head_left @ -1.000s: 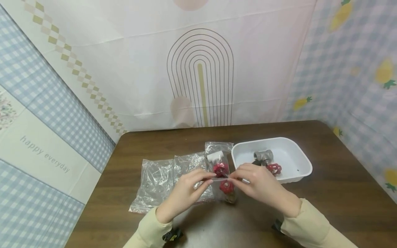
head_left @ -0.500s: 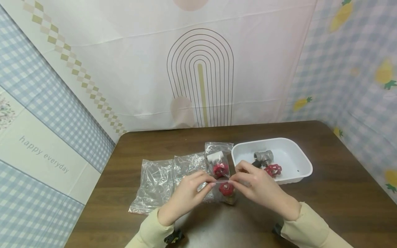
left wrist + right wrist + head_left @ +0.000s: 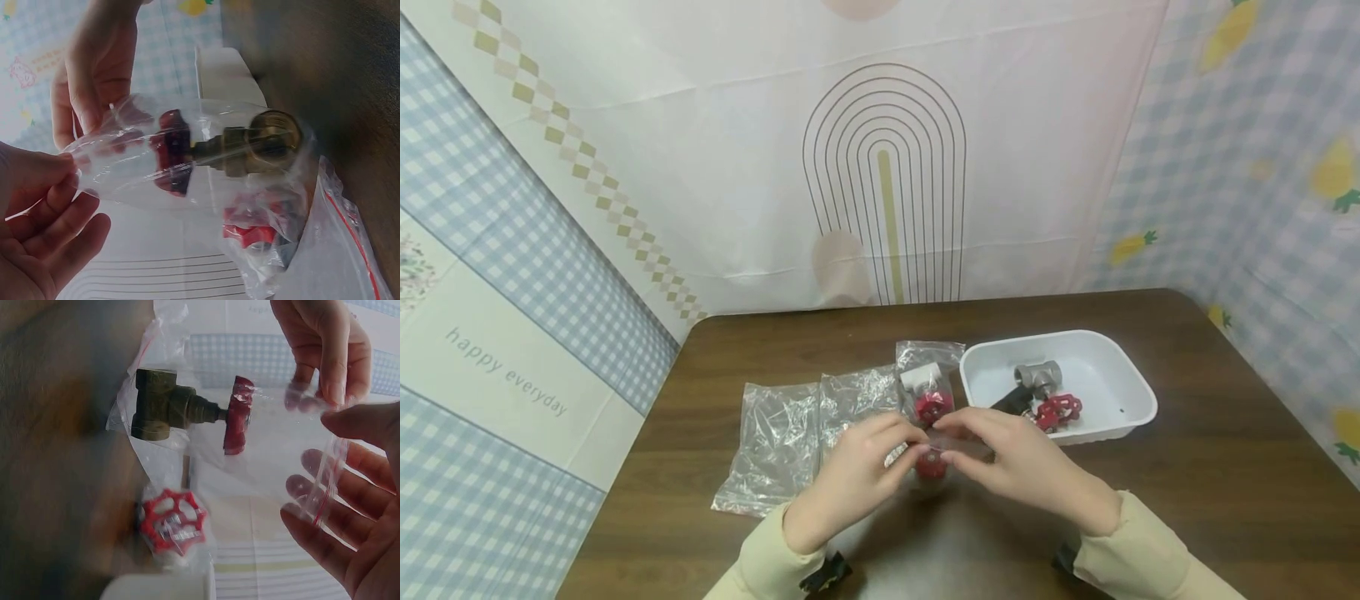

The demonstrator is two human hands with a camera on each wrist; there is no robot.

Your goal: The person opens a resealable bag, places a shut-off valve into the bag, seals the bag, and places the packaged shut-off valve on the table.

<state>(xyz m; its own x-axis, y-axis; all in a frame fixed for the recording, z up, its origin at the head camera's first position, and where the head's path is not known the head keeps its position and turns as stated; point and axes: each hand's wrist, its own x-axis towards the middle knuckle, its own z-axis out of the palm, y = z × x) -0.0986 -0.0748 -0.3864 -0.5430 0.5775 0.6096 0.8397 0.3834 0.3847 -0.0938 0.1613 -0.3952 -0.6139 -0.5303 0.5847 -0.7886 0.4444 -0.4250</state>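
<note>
A clear zip bag (image 3: 131, 172) hangs upright between the two hands, with a brass valve (image 3: 165, 405) inside it. The valve's red handwheel (image 3: 931, 464) faces up, toward the bag's mouth. My left hand (image 3: 865, 462) pinches one side of the mouth between thumb and forefinger. On the opposite side my right hand (image 3: 1026, 462) holds the edge, its thumb on the plastic and other fingers spread behind it in the right wrist view. Just beyond lies another bag holding a white valve (image 3: 922, 379) with a red handwheel (image 3: 174, 522).
Flat clear bags (image 3: 778, 442) lie to the left on the brown table (image 3: 760, 354). At the right stands a white tray (image 3: 1116, 383) with a grey metal pipe fitting (image 3: 1037, 377), a red-wheeled valve (image 3: 1060, 410) and a black-handled part (image 3: 1015, 400).
My right hand has moved left, nearer to my left hand. The bag with the brass valve has shifted slightly left, and its mouth looks narrower between the hands.
</note>
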